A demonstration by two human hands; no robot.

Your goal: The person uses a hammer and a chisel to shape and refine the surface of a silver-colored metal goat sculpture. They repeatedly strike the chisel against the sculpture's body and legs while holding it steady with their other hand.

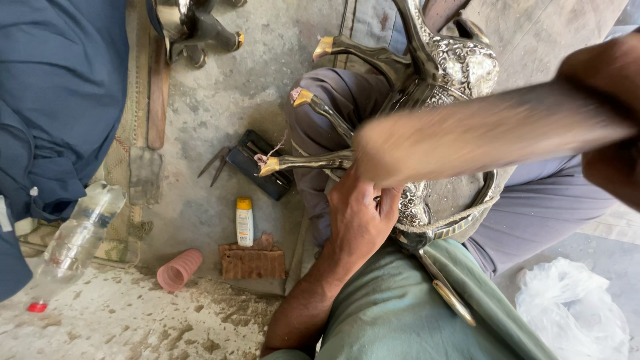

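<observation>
item: ornate silver metal frame [440,73], embossed, with curved legs ending in gold tips [324,47]; lies across the person's lap, taken here as the landmark.

left hand [360,213]: at the near lower edge of the frame, fingers curled up against the embossed rim, gripping it closed.

right hand [610,113]: at the frame's right side, wrapped shut around a long wooden stick [493,133], blurred, which crosses over the frame from right to left.

left of the frame, on the concrete floor [227,100]: a black flat case [257,163] just beside the gold-tipped legs, metal pliers [215,165] at its far edge, a small white tube with a yellow cap [245,221] below it, a brick piece [252,262], a pink ribbed roll [179,269].

further left of the frame: a clear plastic bottle [77,240], a blue cloth [57,100].

lower right of the frame: a white plastic bag [573,313].
</observation>
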